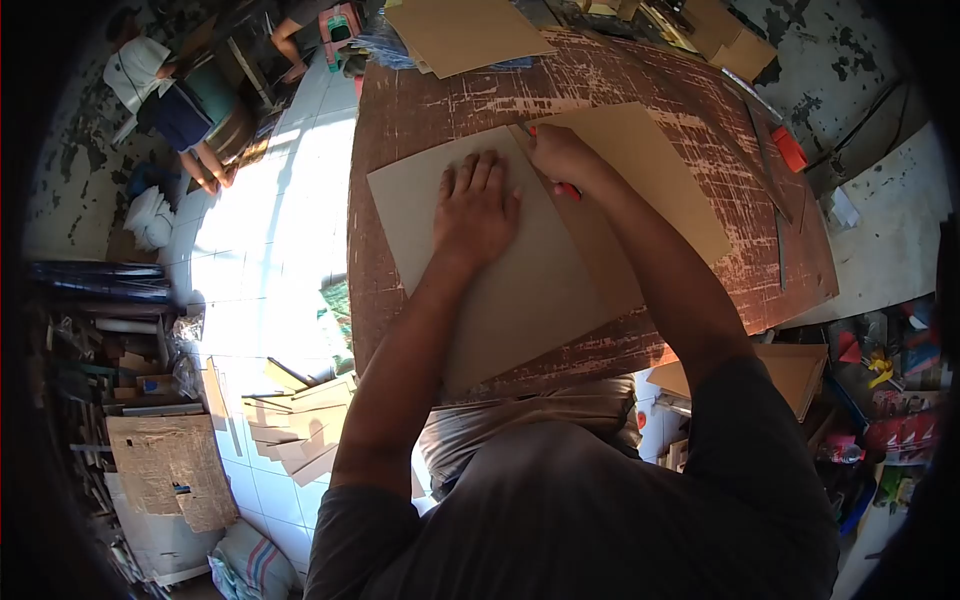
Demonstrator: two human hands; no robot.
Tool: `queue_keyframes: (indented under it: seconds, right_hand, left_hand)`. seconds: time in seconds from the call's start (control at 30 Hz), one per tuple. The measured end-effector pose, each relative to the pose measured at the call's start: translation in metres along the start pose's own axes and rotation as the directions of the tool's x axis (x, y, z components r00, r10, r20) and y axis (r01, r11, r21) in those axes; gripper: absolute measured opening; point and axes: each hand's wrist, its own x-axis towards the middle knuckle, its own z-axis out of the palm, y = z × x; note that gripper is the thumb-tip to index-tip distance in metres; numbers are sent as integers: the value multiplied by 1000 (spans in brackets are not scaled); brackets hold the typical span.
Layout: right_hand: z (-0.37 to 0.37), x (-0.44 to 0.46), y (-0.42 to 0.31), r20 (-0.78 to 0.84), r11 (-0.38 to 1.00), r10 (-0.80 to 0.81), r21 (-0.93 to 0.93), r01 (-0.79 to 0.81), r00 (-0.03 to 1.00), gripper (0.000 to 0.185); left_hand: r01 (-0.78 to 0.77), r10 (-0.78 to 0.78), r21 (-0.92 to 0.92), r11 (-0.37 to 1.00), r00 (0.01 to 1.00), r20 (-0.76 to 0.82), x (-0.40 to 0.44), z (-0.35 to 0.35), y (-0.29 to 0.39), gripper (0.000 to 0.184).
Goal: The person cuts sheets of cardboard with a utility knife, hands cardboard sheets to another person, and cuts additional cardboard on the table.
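"Head view: where's the grey sheet (pixel 540 270)?"

"Flat on the counter (pixel 400 120), with brown card (pixel 670 180) showing beyond its right edge. The left hand (pixel 475 215) lies palm-down on it, fingers slightly apart."

"And the right hand (pixel 562 158)?"

"Fingers clamped on a red-handled tool (pixel 571 191), perhaps a cutter, near the far end of that edge. I can't make out the tip."

"So what worries you?"

"One palm makes a single pivot. A sideways drag could twist the sheet and send a stroke astray. The left thumb also faces the tool, so an inward slip could nick it."

"Anything underneath?"

"The scuffed counter might suffer if a blade presses too deep."
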Motion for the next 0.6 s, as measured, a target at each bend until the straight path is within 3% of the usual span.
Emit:
queue_keyframes:
  seconds: [0.1, 0.17, 0.23, 0.27, 0.5, 0.6]
  right_hand:
    - [0, 3, -12, 93, 985, -6, -170, 22, 996, 43]
    - [-2, -6, -20, 88, 978, -22, -204, 40, 996, 24]
    - [1, -4, -19, 93, 971, -41, -233, 62, 995, 30]
    - [2, -4, -18, 98, 962, -64, -260, 88, 993, 43]
    - [3, 9, -4, 214, 936, -54, -329, 124, 975, 35]
    - [12, -4, 17, 110, 938, -137, -305, 164, 985, 33]
  left_hand:
    - [-3, 2, -19, 1000, 1000, -14, 0, 2, -3, 60]
    - [-13, 13, 3, 1000, 1000, -17, 1, 3, -3, 60]
    - [-14, 14, 1, 1000, 1000, -12, 1, 2, -2, 60]
    - [-13, 13, 2, 1000, 1000, -10, 1, 2, -2, 60]
    - [-18, 18, -2, 1000, 1000, -25, 0, 4, -2, 59]
    - [-21, 22, 13, 1000, 999, -23, 2, 4, -3, 58]
